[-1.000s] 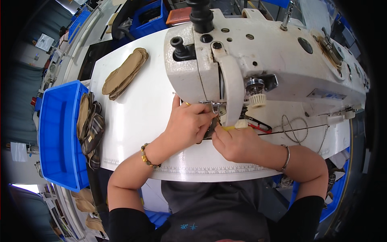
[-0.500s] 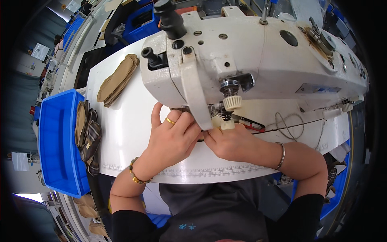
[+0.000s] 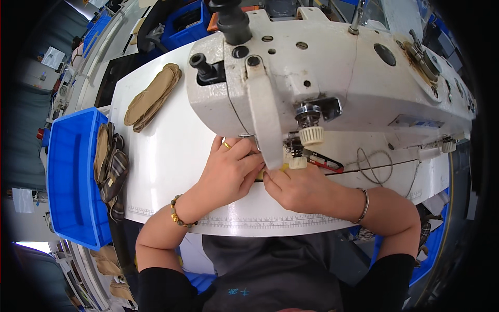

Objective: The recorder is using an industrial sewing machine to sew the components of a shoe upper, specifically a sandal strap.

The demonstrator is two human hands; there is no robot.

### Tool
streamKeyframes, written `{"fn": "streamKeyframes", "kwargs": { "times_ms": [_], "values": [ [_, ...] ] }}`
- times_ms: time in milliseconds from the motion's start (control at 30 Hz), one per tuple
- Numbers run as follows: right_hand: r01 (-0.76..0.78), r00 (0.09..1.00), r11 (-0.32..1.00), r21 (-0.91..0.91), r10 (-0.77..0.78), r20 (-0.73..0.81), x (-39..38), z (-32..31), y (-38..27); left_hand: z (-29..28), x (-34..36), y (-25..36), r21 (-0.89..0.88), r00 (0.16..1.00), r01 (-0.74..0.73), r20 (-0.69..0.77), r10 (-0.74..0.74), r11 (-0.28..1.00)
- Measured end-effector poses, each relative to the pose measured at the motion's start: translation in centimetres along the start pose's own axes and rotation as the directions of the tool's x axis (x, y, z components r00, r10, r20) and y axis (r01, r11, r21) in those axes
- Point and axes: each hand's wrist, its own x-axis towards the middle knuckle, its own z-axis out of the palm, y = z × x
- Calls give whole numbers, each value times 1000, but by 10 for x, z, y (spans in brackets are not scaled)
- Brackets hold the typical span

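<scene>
Both of my hands are together under the head of a white sewing machine (image 3: 338,67), close to its needle area. My left hand (image 3: 227,171), with a ring and a bead bracelet, has bent fingers pinched together. Just to its right, my right hand (image 3: 301,190) is closed too, thumb and forefinger pressed together near the left fingertips. What they pinch is mostly hidden by the fingers and the machine; a bit of yellow shows between them. Red-and-black thread snips (image 3: 325,162) lie just beyond my right hand.
A stack of tan fabric pieces (image 3: 153,98) lies at the left of the white tabletop (image 3: 166,177). Plaid and tan pieces (image 3: 115,174) hang by a blue bin (image 3: 104,229) at the left edge. A loose cord (image 3: 382,179) curls at the right.
My left hand has shifted slightly right, its fingers drawn in closer under the machine head. My right hand stays nearly in place. The whole view has moved a little.
</scene>
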Motion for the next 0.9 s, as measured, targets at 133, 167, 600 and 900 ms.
{"fn": "streamKeyframes", "kwargs": {
  "times_ms": [133, 167, 600, 900],
  "values": [
    [-14, 1000, 999, 34, 14, 0, 0, 0, 0, -3, 2, 1, -14, 1000, -11, 7, 11, 1000],
    [-11, 1000, 999, 34, 11, 5, 0, 0, 0, -3, 2, 1, -14, 1000, -19, 7, 19, 1000],
    [-69, 994, 997, -24, 71, 89, 2, 10, 8, -1, 11, -15, -60, 998, 46, 36, -44, 997],
    [-91, 993, 996, -21, 92, 71, 2, 4, 13, -21, 24, -22, -170, 972, 127, 219, -89, 977]
  ]
}}
